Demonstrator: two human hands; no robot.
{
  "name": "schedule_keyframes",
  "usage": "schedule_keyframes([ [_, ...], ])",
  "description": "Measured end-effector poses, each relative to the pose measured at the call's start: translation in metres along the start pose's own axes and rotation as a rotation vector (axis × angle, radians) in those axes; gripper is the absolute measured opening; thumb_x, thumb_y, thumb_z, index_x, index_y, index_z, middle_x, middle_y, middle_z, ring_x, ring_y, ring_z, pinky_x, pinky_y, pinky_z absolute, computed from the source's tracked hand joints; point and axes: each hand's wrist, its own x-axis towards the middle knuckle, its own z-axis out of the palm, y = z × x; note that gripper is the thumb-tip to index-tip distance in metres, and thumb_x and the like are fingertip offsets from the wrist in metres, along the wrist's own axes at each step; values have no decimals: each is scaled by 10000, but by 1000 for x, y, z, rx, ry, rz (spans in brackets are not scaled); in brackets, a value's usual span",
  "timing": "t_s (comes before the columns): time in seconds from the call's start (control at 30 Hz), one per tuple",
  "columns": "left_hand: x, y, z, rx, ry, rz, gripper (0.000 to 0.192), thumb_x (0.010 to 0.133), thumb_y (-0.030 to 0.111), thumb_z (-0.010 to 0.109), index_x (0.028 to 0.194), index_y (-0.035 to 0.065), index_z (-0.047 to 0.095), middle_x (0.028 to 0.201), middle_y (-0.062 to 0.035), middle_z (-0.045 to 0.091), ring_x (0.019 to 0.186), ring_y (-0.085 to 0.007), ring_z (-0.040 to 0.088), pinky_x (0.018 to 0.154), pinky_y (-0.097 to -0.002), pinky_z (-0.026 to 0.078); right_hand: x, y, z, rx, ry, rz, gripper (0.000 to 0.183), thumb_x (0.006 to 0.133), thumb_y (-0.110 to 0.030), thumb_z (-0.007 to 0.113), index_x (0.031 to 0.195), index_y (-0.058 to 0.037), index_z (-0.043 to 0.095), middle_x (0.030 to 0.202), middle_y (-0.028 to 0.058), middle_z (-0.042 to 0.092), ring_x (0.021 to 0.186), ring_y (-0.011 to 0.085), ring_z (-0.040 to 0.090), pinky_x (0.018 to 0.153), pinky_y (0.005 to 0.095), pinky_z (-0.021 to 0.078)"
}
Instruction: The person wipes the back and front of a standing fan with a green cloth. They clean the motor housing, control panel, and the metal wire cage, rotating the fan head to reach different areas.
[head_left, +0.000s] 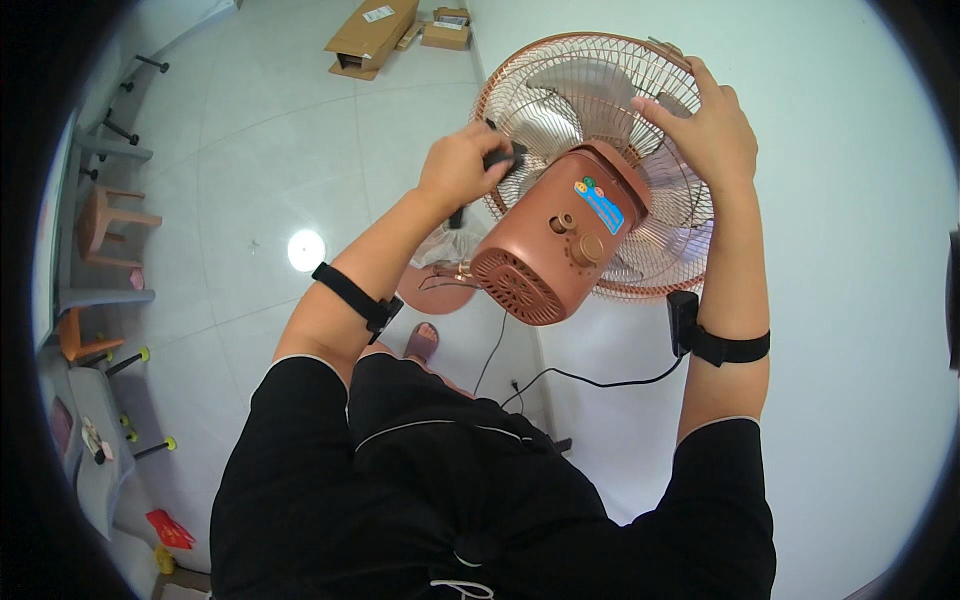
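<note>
A copper-coloured pedestal fan stands before me, its motor housing (555, 240) turned my way. Two brown knobs and a blue sticker are on the housing. Behind it spreads the round wire guard (600, 67), with the blades visible through the wires. My right hand (716, 139) grips the guard's upper right rim, thumb against the rear wires. At the guard's left side, my left hand (469, 161) holds a black object (506, 159), partly hidden by the fingers, so its kind is unclear. The fan's round base (435, 292) rests on the floor below, beside clear plastic (450, 244).
A white wall (840, 225) rises close on the right. Cardboard boxes (379, 34) lie on the tiled floor ahead. Stools (112, 225) and a grey chair (97, 420) line the left side. A black cable (600, 384) runs from my right forearm's strapped device (682, 322).
</note>
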Motion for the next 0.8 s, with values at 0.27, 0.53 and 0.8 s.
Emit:
schedule_keyframes([
  [0.27,62,47,-5,-16,257,666,221,748,102,757,956,116,682,974,-47,614,848,-269,598,730,-348,500,3,-7,-5,36,43,-50,978,644,-718,744,1427,-183,506,1151,167,634,1022,313,665,821,430,537],
  [0.53,-29,-18,33,0,-56,210,201,750,69,741,933,103,665,906,-66,600,842,-294,626,717,-378,525,0,2,5,-17,20,19,990,641,-752,722,1422,-182,506,1109,160,647,1009,314,675,807,441,552],
  [0.8,25,32,14,-150,363,351,169,794,105,707,960,102,672,926,-48,619,826,-280,628,714,-380,532,5,-2,3,61,94,-96,985,641,-759,718,1417,-189,511,1128,142,640,1003,309,672,808,433,549],
])
